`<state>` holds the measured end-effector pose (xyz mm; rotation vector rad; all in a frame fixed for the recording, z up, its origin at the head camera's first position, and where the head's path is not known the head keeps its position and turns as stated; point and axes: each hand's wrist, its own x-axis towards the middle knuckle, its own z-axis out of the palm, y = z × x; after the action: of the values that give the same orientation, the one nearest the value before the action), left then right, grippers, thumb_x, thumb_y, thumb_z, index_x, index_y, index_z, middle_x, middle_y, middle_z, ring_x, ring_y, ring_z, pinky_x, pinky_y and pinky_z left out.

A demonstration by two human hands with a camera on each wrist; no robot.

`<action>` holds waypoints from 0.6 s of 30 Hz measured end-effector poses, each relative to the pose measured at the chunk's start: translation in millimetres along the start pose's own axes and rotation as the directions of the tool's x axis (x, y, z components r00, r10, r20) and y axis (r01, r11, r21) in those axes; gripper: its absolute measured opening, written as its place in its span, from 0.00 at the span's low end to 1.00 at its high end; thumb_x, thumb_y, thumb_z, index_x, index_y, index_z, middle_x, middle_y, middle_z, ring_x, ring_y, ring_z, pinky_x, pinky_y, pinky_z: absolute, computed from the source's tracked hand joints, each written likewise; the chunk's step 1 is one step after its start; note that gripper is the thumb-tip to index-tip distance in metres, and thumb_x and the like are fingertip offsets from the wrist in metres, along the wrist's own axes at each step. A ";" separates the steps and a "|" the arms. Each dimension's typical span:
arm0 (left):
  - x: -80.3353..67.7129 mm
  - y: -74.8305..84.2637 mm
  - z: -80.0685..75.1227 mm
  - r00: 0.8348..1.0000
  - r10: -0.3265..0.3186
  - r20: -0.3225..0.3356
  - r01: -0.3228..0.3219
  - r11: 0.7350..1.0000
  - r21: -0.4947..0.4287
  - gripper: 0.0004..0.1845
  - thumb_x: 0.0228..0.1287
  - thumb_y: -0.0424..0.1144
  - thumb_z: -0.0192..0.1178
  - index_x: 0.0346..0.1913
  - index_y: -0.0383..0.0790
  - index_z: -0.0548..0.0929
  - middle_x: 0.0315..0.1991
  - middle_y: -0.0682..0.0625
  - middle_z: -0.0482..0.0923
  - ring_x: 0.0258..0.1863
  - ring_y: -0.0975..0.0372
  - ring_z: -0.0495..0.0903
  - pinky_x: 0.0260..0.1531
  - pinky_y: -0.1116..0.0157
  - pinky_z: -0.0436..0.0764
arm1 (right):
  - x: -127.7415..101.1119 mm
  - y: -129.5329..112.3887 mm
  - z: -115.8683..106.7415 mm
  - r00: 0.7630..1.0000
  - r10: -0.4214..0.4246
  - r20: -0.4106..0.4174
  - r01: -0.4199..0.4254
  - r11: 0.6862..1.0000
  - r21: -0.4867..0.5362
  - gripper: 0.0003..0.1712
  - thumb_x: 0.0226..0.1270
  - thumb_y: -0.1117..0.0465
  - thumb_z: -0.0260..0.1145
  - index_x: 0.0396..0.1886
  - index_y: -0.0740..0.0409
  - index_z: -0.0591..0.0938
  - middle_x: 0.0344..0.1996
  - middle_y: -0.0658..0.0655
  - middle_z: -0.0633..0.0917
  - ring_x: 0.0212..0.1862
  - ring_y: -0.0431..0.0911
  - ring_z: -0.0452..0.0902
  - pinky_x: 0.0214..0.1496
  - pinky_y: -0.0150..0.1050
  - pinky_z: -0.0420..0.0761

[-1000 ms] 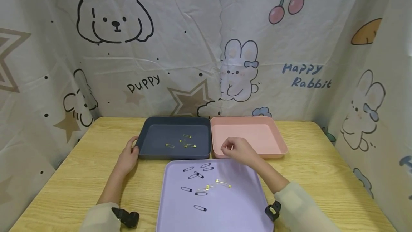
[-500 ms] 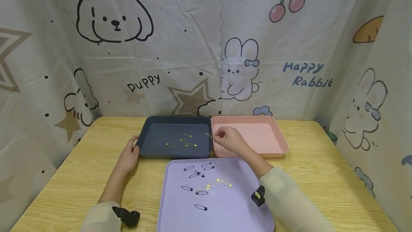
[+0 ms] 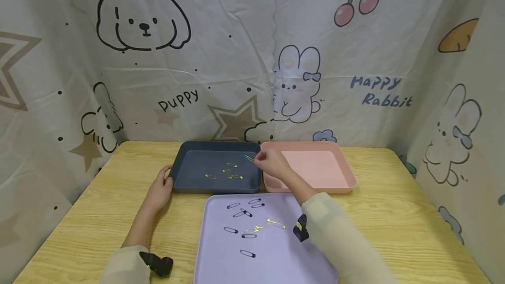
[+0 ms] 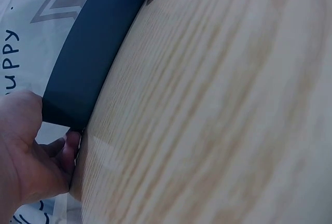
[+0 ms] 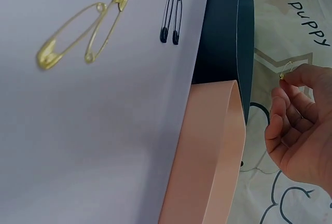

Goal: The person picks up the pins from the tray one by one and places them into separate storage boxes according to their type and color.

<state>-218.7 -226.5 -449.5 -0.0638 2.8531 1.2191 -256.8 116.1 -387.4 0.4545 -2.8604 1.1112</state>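
My right hand [image 3: 272,163] pinches a gold safety pin [image 3: 249,158] between thumb and fingertips, over the right side of the dark blue tray [image 3: 197,189]. In the right wrist view the pinched pin [image 5: 282,74] shows small at the fingertips. Several gold safety pins [image 3: 232,165] lie in the dark blue tray. My left hand [image 3: 158,191] holds that tray at its left front corner; the left wrist view shows the thumb and curled fingers at the tray wall [image 4: 85,58]. On the lilac tray [image 3: 292,257] lie several black safety pins [image 3: 247,253] and a few gold ones [image 3: 276,224].
A pink tray [image 3: 347,183] stands against the right side of the dark blue one, partly behind my right forearm. The lilac tray lies in front of both on the wooden table [image 3: 87,205]. A printed curtain [image 3: 229,65] hangs behind and at the sides.
My right hand has moved left from above the pink tray's front edge to the dark blue tray, carrying the gold safety pin. The left hand stays at the tray's corner.
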 end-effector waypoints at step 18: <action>-0.9 1.5 0.3 1.000 -0.007 0.006 0.007 1.000 -0.002 0.27 0.73 0.40 0.30 0.72 0.40 0.49 0.26 0.47 0.65 0.25 0.58 0.66 0.31 0.63 0.65 | 16.7 2.0 17.2 0.992 0.127 -0.016 -0.127 0.992 -0.001 0.09 0.57 0.61 0.63 0.28 0.61 0.86 0.26 0.53 0.84 0.27 0.41 0.72 0.32 0.33 0.73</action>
<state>-217.9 -225.2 -448.5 -0.0698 2.8447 1.2187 -272.1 101.7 -399.0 0.2648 -2.9120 1.1249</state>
